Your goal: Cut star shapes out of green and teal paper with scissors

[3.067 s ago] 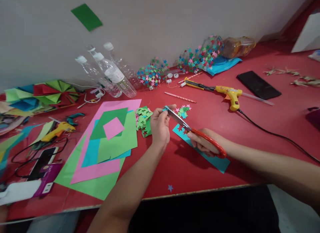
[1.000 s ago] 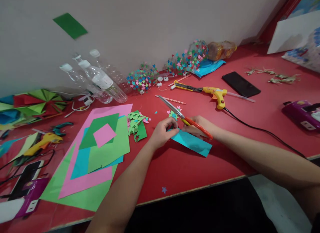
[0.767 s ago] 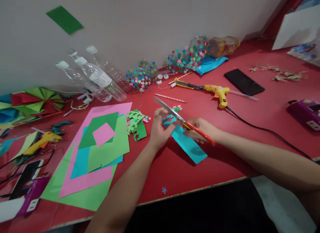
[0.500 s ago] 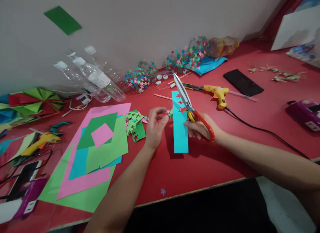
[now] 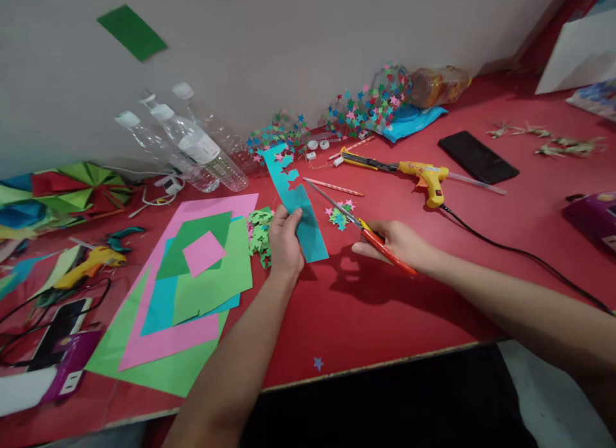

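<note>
Between its thumb and fingers, my left hand [image 5: 287,241] pinches a strip of blue paper [image 5: 310,226] by its left edge. Star-shaped notches run along the upper right side of the strip. My right hand [image 5: 397,246] grips scissors [image 5: 380,242] with red and yellow handles, the blades pointing up and left toward the strip without touching it. A small pile of paper stars [image 5: 341,214] lies on the red table [image 5: 366,319] behind the scissors. Green paper scraps with star cutouts [image 5: 260,233] sit just left of my left hand.
Stacked coloured sheets [image 5: 226,268] lie at left, with plastic bottles [image 5: 197,146] behind them. A yellow glue gun [image 5: 428,178], its cord and a black phone [image 5: 479,157] lie at right. Star-covered clear bottles [image 5: 370,104] rest along the wall. One loose star [image 5: 318,363] is near the front edge.
The blue strip has passed from my right hand to my left hand and moved leftward, now tilted. My right hand keeps the scissors, which have turned to point left. The star pile is uncovered.
</note>
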A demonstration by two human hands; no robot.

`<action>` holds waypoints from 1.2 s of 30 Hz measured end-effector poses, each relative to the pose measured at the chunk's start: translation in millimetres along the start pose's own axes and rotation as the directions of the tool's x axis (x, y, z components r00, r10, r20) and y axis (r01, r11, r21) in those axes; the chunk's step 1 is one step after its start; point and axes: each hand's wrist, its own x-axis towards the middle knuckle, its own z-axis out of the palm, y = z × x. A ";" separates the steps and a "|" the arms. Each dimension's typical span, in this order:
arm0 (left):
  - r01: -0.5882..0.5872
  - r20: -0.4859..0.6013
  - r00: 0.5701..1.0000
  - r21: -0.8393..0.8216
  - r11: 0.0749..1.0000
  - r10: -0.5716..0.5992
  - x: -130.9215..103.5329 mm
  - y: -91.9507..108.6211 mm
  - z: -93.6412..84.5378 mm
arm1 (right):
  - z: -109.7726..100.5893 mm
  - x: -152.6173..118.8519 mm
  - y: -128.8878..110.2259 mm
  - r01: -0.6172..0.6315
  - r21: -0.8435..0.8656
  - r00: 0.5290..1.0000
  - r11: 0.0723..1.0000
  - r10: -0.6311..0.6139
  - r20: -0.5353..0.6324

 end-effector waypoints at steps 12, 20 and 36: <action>0.048 0.074 0.996 0.058 0.997 -0.052 -9.9 10.2 2.1 | -2.6 -2.7 -2.5 -0.037 0.104 0.983 0.994 0.017 0.184; 0.016 0.063 0.998 0.107 0.994 -0.023 -9.4 8.8 -1.0 | -2.6 -4.3 -3.7 -0.061 0.162 0.975 0.985 0.024 0.220; 0.066 0.105 0.992 0.043 0.997 -0.071 -11.7 18.4 6.5 | -2.7 -4.7 -6.2 -0.080 0.168 0.969 0.982 0.037 0.244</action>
